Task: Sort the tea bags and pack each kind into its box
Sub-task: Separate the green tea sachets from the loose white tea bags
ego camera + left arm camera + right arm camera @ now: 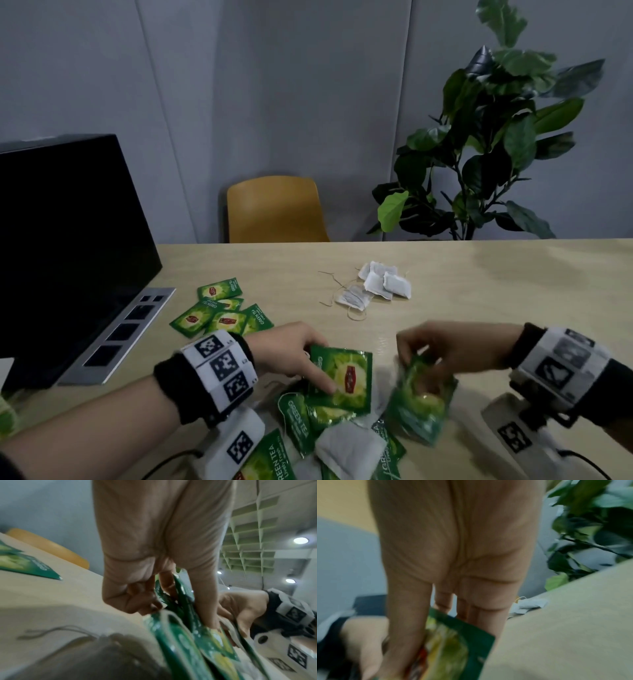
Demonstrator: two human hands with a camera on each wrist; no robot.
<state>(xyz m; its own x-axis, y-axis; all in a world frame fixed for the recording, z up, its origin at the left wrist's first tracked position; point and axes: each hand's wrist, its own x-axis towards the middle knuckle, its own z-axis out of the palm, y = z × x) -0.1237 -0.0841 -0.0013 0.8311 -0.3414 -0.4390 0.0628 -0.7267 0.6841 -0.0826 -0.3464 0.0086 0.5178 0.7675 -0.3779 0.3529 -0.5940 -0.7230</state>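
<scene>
A mixed heap of green tea packets and white tea bags (346,442) lies at the table's near edge. My left hand (294,356) pinches a green packet (340,378) lifted off the heap, thumb on its face; the left wrist view shows the left hand (154,574) with the green packet (181,601) between thumb and fingers. My right hand (442,349) grips another green packet (423,404), tilted and blurred; in the right wrist view the right hand (453,561) holds the packet (453,642). A sorted group of green packets (219,311) lies at left, a group of white tea bags (380,284) farther back.
A black monitor (65,240) and a grey socket panel (116,339) take up the left side of the table (513,291). A yellow chair (274,209) and a potted plant (486,144) stand behind the table. No tea box is in view.
</scene>
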